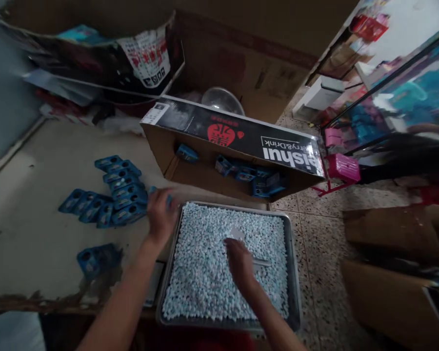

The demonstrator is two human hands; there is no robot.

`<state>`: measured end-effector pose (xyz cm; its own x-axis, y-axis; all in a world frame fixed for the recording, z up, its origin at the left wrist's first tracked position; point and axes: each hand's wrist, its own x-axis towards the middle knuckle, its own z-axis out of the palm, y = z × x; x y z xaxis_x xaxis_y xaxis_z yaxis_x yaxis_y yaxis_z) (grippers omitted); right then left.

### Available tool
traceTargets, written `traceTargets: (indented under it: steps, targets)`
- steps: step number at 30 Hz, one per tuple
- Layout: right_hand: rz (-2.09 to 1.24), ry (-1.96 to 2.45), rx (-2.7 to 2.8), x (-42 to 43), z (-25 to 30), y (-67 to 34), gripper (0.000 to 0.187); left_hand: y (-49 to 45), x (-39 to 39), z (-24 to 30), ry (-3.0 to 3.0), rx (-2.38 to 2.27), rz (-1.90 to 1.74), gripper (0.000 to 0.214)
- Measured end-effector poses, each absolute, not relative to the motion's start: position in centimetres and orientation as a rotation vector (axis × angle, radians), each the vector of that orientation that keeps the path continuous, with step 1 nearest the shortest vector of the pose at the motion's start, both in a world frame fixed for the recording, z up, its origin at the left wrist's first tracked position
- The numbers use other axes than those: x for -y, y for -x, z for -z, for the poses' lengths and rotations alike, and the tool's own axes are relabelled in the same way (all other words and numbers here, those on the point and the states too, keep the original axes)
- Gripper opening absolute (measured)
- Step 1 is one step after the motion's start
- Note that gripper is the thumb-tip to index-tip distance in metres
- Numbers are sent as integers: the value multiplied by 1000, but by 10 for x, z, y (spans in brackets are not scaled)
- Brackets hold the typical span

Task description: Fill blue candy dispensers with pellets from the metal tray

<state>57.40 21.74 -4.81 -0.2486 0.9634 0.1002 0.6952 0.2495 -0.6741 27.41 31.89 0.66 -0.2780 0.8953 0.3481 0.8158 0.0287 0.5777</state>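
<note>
My left hand (161, 214) is blurred, its fingers curled around a small blue box (169, 200) that shows only in part. It hovers between the tray's left edge and a cluster of similar blue boxes (126, 195) with round holes, lying on the table. Over the metal tray (295, 273) of small white and pale-blue pellets (205, 263), my right hand (239, 263) has its fingers drawn together. What they hold is hidden. A metal handle (261, 262) sticks out beside that hand, lying on the pellets; a smooth pale patch (237, 234) shows just beyond the fingertips.
Behind the tray, an open cardboard carton (190, 119) on its side holds several blue boxes (245, 173). Another blue box (98, 261) lies at the table's near left. A metal bowl (223, 100) sits behind the carton. Cardboard boxes (388, 292) and a pink stool (344, 168) stand right.
</note>
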Motion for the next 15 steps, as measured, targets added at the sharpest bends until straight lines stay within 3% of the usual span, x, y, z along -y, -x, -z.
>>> traceTargets:
  steps: [4,7,12,15]
  targets:
    - [-385,1804,2248,-193,61,-715,47,-280,-475,-24,-2329,-2066,-520,58]
    - [-400,1849,2432,-182,60,-743,46,-273,-538,-16,-2496,-1917,-99,54]
    - [-527,1941,2471,-186,64,-718,16,-257,-543,0,-2512,-1820,164,39]
    - [-565,1912,2487,-185,64,-710,18,-251,-516,-9,-2387,-1973,-31,38]
